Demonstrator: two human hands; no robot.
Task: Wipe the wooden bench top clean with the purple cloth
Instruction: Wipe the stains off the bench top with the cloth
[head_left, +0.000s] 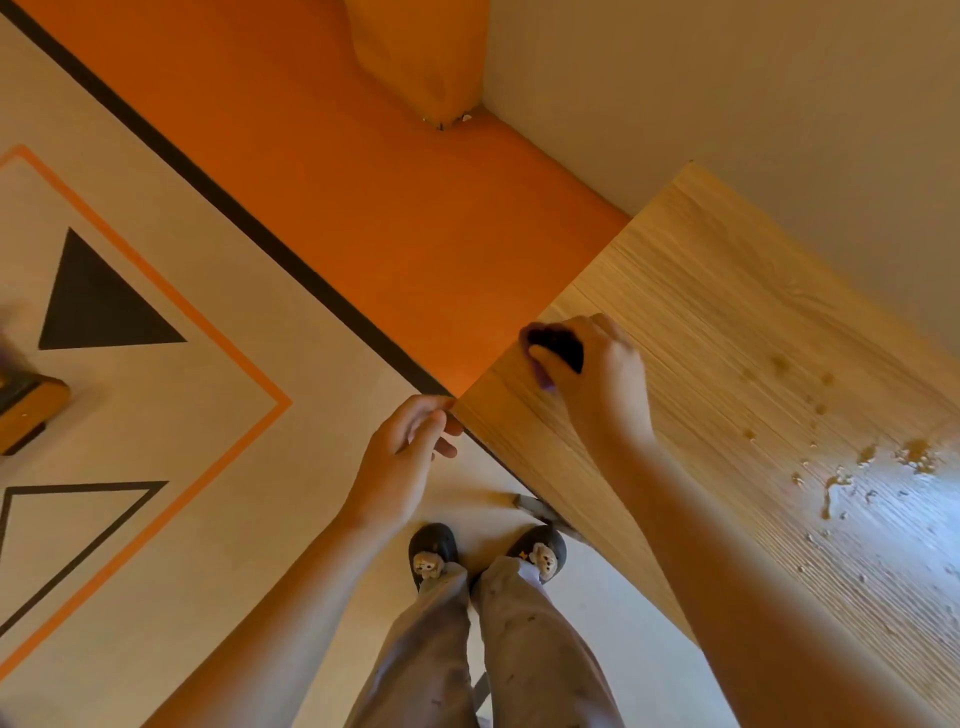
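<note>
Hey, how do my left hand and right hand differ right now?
The right hand grips the purple cloth; the left hand holds nothing, its fingers loosely curled. The right hand is on the bench top; the left hand is off it, beside the corner. Both are close to that corner.

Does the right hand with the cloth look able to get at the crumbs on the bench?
Probably yes: the right hand grips the purple cloth on the bench top, and only bare wood lies between it and the crumbs.
</note>
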